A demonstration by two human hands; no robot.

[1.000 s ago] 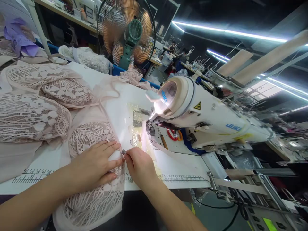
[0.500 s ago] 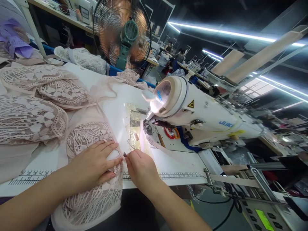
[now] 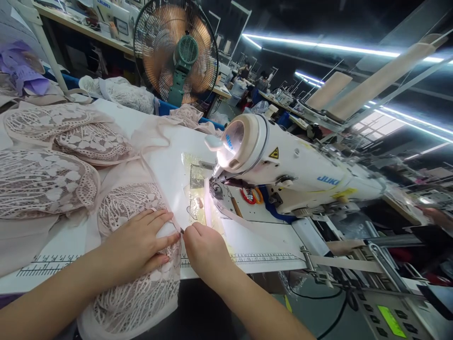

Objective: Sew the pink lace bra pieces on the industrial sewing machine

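A pale pink lace bra piece (image 3: 132, 304) lies over the table's front edge, its lower part hanging down. My left hand (image 3: 139, 243) rests flat on it, fingers stretched toward the right edge of the lace. Just beside those fingertips, my right hand (image 3: 205, 252) is closed around a small tool with a dark tip (image 3: 182, 231). That tip meets the edge of the fabric; the rest is hidden in my fist, so its kind does not show. To the right of the lace, a light strip of elastic (image 3: 208, 208) runs under the sewing machine's head.
A white sewing machine (image 3: 283, 160) stands right of centre, with red-and-orange-handled scissors (image 3: 252, 195) beneath its arm. More lace pieces (image 3: 46, 182) pile up at left. A running fan (image 3: 177, 52) stands behind the table. A printed ruler (image 3: 265, 258) follows the front edge.
The tool's tip shows less beyond my right fist, which has shifted slightly left and down at the fabric edge. My left hand stays in place on the lace. The view has tilted slightly.
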